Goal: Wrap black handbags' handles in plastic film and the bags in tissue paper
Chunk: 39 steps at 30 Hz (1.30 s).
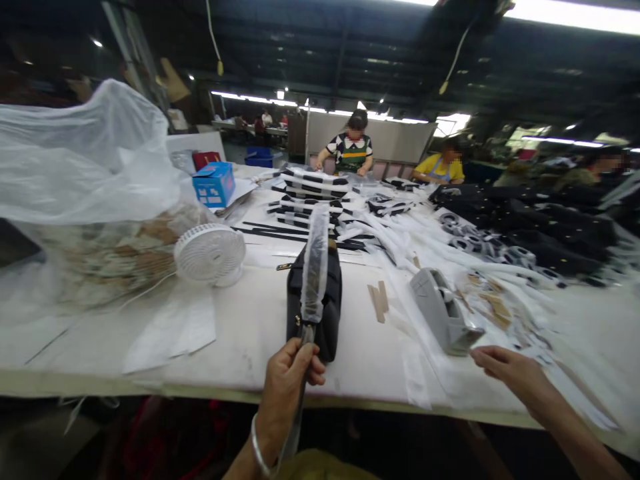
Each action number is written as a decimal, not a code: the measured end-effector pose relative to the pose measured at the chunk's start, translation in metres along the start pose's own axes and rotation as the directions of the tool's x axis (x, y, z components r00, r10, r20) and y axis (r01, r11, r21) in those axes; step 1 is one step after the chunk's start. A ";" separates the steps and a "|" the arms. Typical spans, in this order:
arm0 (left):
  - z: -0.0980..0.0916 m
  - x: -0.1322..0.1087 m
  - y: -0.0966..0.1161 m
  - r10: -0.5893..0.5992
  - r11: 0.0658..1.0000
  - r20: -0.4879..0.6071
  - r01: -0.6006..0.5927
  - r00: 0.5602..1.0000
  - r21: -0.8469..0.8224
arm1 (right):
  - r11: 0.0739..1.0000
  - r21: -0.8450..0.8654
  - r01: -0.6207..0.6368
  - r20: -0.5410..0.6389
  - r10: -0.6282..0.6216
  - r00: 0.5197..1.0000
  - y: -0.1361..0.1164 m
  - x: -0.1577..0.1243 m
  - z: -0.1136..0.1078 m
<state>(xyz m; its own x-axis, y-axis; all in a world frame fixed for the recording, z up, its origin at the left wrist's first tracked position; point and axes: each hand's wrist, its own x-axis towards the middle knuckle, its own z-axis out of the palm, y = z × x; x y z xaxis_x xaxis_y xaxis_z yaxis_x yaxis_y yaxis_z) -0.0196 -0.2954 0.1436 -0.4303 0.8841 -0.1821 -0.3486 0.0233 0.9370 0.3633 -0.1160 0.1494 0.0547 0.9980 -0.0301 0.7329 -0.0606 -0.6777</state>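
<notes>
A small black bag (330,313) stands on the table in front of me, its handle (316,267) upright and wrapped in clear plastic film. My left hand (296,367) is closed around a dark strap (295,427) just below the bag's metal fitting; the strap runs down towards my body. Off to the right is a grey tape dispenser (443,313). At its front lip, my right hand (505,370) has thumb and fingers pinched together. Whatever lies between those fingertips is too small to make out.
A white fan (210,253) and a large clear plastic bag of scraps (100,253) are on the left. Behind them sits a blue box (214,185). Wrapped straps (315,183) and a dark heap (540,227) lie farther back. A person (350,147) works across the table.
</notes>
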 end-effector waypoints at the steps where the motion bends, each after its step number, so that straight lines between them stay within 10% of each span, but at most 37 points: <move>1: 0.002 -0.001 0.001 0.005 1.000 0.000 -0.005 1.000 -0.005 | 0.999 0.047 0.018 0.085 -0.022 0.996 -0.017 -0.008 0.007; 6: 0.005 -0.006 0.005 0.017 1.000 0.006 -0.017 1.000 0.010 | 0.950 0.266 0.164 0.443 -0.271 0.854 -0.144 -0.073 0.056; 12: -0.001 -0.009 0.005 0.074 0.994 0.021 -0.076 0.997 0.076 | 0.889 0.395 0.233 0.539 -0.430 0.724 -0.236 -0.124 0.120; 17: -0.004 -0.008 0.001 0.117 0.984 0.034 -0.121 0.993 0.129 | 0.925 0.197 0.324 0.424 -0.378 0.823 -0.243 -0.120 0.145; 23: -0.009 -0.006 0.001 0.134 0.975 0.078 -0.146 0.988 0.168 | 0.955 0.194 0.225 0.473 -0.292 0.831 -0.240 -0.108 0.149; 31: -0.019 -0.006 0.005 -0.068 0.968 0.292 0.133 0.954 -0.211 | 0.901 0.433 0.033 0.670 -0.345 0.657 -0.231 -0.103 0.141; 39: -0.011 -0.019 0.013 -0.252 0.895 0.259 0.326 0.932 -0.304 | 0.880 0.442 0.174 0.367 -0.354 0.860 -0.225 -0.125 0.165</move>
<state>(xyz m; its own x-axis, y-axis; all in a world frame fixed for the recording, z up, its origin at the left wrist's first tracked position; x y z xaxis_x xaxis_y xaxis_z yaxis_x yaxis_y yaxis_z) -0.0252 -0.3165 0.1562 -0.0978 0.9394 -0.3285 -0.7052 0.1675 0.6889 0.0794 -0.2251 0.1848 -0.4615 0.8854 -0.0552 0.3549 0.1272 -0.9262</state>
